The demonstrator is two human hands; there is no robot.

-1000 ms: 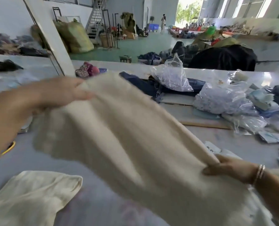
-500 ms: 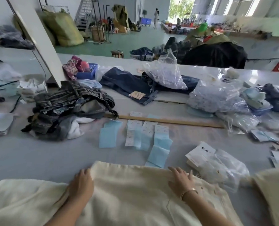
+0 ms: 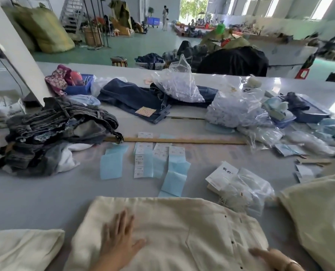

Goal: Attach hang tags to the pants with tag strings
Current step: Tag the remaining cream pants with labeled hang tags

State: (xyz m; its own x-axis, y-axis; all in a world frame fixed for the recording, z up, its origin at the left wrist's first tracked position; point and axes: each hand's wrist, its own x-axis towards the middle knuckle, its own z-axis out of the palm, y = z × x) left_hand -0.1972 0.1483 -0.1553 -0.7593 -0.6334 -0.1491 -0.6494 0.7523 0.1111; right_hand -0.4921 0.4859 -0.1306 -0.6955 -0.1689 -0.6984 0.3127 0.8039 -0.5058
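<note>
Both grips, left hand (image 3: 119,237) and right hand (image 3: 268,256), are now lying flat and apart, smoothing pants (image 3: 182,231) just spread on the desk (image 3: 35,192). Tagging is likely coming next.

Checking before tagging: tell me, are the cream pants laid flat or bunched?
Flat: cream pants lie spread on the table, left hand pressing them.

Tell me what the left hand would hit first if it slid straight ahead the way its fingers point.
The left hand lies flat on the cream pants, fingers pointing away. Going on, it would leave the pants' far edge, cross bare table, and probably meet the blue paper sheets first.
</note>
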